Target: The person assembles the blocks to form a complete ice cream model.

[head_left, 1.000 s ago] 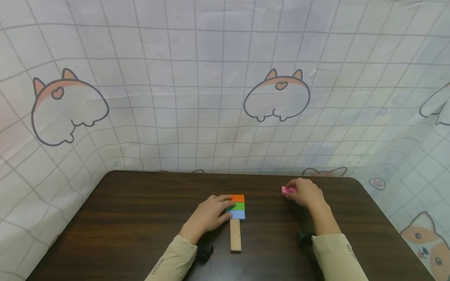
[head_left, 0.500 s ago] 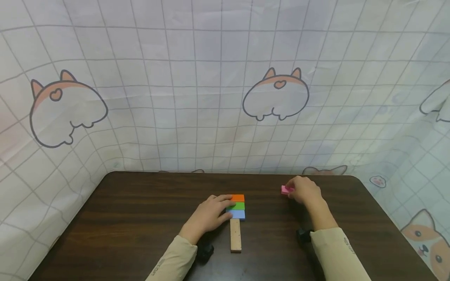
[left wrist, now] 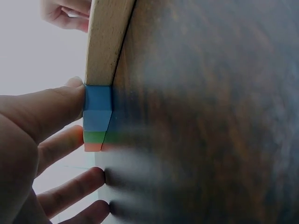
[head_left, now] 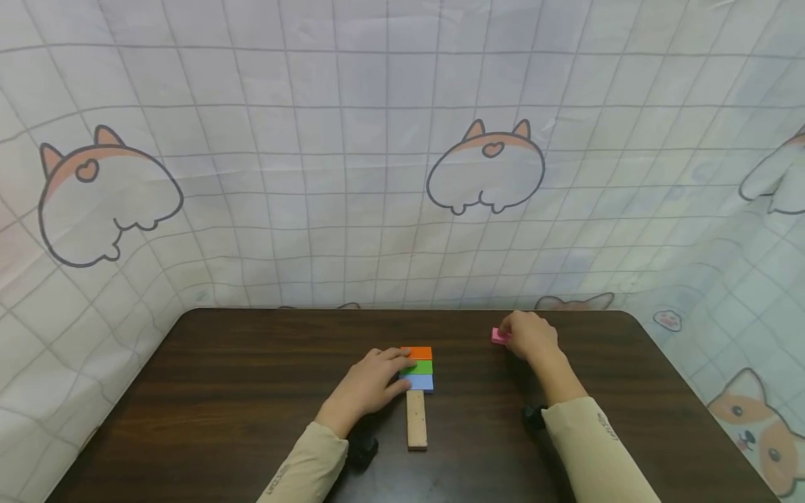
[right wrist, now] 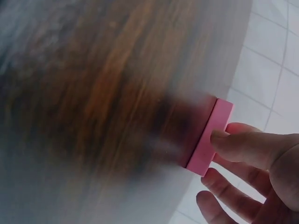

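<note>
My left hand [head_left: 363, 387] rests on a row of flat blocks. Its fingers lie spread and fairly straight. The row has an orange block [head_left: 421, 353], a green block [head_left: 424, 367] and a blue block [head_left: 421, 382]. In the left wrist view the thumb touches the blue block [left wrist: 97, 99]. A plain wooden block [head_left: 416, 419] lies lengthwise against the blue one, pointing toward me. Further back at the right, my right hand [head_left: 531, 340] pinches a pink block [head_left: 497, 337] on the table. The right wrist view shows the thumb on one side of that pink block [right wrist: 205, 144].
The dark wood-grain table [head_left: 251, 391] reaches back to a white gridded cloth [head_left: 352, 175] with cartoon animals. A black wrist camera [head_left: 363, 450] sits under the left wrist, and another black camera [head_left: 533, 417] under the right.
The whole head view has shifted slightly left. My right hand, with the pink block between its fingers, has moved little over the table. The left hand stays on the coloured blocks.
</note>
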The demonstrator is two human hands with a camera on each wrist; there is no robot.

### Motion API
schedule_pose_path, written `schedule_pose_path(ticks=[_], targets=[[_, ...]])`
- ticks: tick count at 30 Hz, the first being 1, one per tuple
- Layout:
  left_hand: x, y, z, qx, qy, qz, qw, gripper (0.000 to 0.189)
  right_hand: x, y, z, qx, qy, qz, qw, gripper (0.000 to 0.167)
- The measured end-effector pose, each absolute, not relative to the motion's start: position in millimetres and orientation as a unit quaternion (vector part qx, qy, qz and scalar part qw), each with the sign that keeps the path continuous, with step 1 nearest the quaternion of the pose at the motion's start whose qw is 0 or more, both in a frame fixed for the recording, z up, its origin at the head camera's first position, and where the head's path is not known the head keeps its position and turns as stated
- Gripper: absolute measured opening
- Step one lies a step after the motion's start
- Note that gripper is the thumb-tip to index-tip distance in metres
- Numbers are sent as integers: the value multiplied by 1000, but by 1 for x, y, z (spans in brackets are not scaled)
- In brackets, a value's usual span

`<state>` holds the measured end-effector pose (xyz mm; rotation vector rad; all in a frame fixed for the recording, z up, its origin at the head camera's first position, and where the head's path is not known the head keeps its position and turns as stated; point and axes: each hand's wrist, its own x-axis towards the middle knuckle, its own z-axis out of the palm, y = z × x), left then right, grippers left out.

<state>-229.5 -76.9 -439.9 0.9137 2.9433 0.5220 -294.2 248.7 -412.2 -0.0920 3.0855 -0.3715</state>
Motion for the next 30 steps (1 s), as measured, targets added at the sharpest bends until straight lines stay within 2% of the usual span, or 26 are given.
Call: schedule_pose_path(ticks=[16,24,30], targets=[[-230,-79,-443,291,941,172,2,43,-297,229,-411,-34,992,-118,22,30],[-227,-79,-441,294,939,178,5,43,-300,220,-412,-42,991,-125,18,21],[-227,-78,-439,294,939,177,4,43,-298,212,-411,-46,989,-137,16,25]])
